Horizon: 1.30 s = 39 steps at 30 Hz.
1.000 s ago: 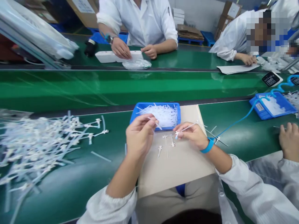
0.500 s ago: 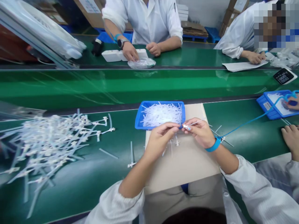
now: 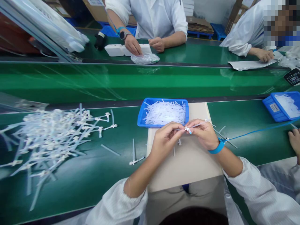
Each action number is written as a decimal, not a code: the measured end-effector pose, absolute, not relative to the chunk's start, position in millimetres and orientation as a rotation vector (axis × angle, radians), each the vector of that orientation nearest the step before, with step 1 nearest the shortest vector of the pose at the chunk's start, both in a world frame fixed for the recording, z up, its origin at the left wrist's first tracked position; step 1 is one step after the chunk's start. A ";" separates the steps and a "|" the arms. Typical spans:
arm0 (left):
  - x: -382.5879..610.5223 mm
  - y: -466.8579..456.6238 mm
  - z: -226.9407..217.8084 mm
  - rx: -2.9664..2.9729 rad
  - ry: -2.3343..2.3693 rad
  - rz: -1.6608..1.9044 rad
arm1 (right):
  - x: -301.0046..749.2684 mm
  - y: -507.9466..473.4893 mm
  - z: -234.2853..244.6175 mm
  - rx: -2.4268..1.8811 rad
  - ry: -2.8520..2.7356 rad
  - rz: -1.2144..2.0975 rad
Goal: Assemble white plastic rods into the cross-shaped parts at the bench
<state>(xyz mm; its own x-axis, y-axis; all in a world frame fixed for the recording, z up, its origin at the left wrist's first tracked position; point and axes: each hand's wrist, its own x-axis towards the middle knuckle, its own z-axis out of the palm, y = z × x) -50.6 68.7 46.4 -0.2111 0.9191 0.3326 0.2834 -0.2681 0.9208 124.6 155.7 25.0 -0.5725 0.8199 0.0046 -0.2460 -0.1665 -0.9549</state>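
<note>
My left hand and my right hand meet above a beige board, fingers pinched. Between them they hold a thin clear tube with a small white connector at the join. The right wrist wears a blue strap with a blue cord running off to the right. Just beyond the hands stands a blue tray filled with short clear tubes. A few small white connectors lie on the board under the hands.
A large pile of assembled tubes covers the green bench at left. One loose assembled tube lies beside the board. Another blue tray sits at right near a co-worker's hand. Two people work across the green belt.
My left hand came from the blue tray with a tube and met the right hand over the board. The view shifted slightly, and an assembled piece now lies left of the board.
</note>
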 end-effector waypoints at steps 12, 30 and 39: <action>-49.6 64.7 44.1 1.717 1.468 1.633 | 125.2 145.8 40.4 -0.710 -1.465 1.633; -42.4 67.8 41.4 1.405 1.509 1.598 | 116.0 142.7 21.6 -0.896 -1.185 1.811; -42.9 66.3 46.1 1.374 1.531 1.587 | 114.5 141.7 25.4 -0.876 -1.266 1.717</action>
<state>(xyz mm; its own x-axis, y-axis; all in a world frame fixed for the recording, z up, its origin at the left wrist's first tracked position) -42.9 66.3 46.1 -0.3371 0.8941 0.2949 0.2628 -0.2115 0.9414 114.5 141.7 25.4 -0.4299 0.9005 -0.0656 -0.2036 -0.1674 -0.9646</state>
